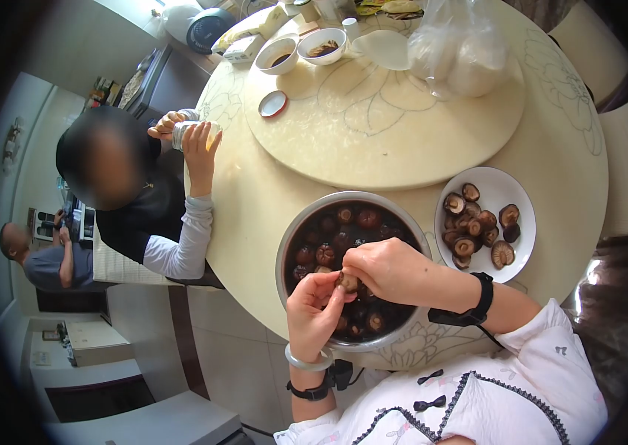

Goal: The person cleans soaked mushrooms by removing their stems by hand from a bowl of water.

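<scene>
A brown shiitake mushroom (346, 282) is pinched between my hands above a metal basin (282, 256). My left hand (312, 305) grips its side with thumb and fingers. Against the mushroom's upper edge, the fingertips of my right hand (384, 268) are pressed together; they partly cover it. Dark liquid fills the basin, with several more mushrooms (324, 254) floating in it. To the right stands a white plate (525, 230) bearing several mushrooms (503, 254), some with stems turned up.
A turntable (314, 159) tops the round table, holding two white bowls (277, 68), a red-rimmed lid (273, 104) and a plastic bag (462, 55). At left, a seated person (173, 256) holds a glass jar (184, 136). Another person (58, 263) is farther back.
</scene>
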A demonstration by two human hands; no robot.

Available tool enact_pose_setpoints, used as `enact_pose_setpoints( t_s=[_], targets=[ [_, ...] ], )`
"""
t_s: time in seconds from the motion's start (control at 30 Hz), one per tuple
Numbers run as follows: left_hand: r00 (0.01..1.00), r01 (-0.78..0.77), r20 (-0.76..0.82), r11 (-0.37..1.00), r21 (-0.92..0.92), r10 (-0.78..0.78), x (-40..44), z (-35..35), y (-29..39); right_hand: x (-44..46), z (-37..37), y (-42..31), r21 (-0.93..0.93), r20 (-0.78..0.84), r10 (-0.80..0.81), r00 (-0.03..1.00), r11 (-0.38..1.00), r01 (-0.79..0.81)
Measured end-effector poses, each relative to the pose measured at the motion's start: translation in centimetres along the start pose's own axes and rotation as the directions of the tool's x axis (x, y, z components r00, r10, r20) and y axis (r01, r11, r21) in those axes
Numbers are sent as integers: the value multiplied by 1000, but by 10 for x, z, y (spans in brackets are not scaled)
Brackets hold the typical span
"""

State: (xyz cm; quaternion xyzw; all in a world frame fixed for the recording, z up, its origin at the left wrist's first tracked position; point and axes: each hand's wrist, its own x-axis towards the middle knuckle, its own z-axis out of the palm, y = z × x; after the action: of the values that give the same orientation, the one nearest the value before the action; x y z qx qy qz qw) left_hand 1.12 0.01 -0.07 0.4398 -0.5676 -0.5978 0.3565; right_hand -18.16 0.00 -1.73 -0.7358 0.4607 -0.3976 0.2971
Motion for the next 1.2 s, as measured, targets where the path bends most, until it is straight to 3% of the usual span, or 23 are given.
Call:
enact_pose_setpoints(
  t_s=[0.23,0.33,0.47,0.57,0.63,0.73,0.87,0.93,1.07,1.13,1.2],
  targets=[
    [996,-9,-86,942,336,41,2,2,-3,0,-3,-4,16,123,57,991,998,-60],
    [993,-21,-104,960,278,52,3,7,-1,-1,-2,-5,-58,94,40,995,998,-35],
    [994,-75,-50,937,341,97,7,9,-2,-2,-6,-8,-199,120,71,990,979,-46],
    [994,-93,-13,895,436,110,7,12,2,-5,0,-3,-227,160,88,983,973,-50],
    [987,-152,56,790,594,149,7,9,1,-7,3,0,-304,181,86,980,952,-28],
    [982,-157,30,727,669,185,7,8,-4,-7,3,-2,-263,229,137,964,962,-75],
    [988,-91,-29,725,682,150,5,10,4,-3,-5,-9,-177,238,142,961,979,-100],
    [988,-14,-119,822,569,98,4,9,4,-3,-2,-5,-217,212,167,963,969,-120],
    [990,-23,-108,872,489,87,3,8,-4,-5,1,0,-212,201,154,967,971,-111],
    [991,-3,-125,937,349,50,4,12,0,-3,0,-2,-232,225,205,952,961,-152],
    [992,-23,-100,908,418,72,3,11,2,-3,0,-3,-237,231,209,950,959,-153]
  ],
)
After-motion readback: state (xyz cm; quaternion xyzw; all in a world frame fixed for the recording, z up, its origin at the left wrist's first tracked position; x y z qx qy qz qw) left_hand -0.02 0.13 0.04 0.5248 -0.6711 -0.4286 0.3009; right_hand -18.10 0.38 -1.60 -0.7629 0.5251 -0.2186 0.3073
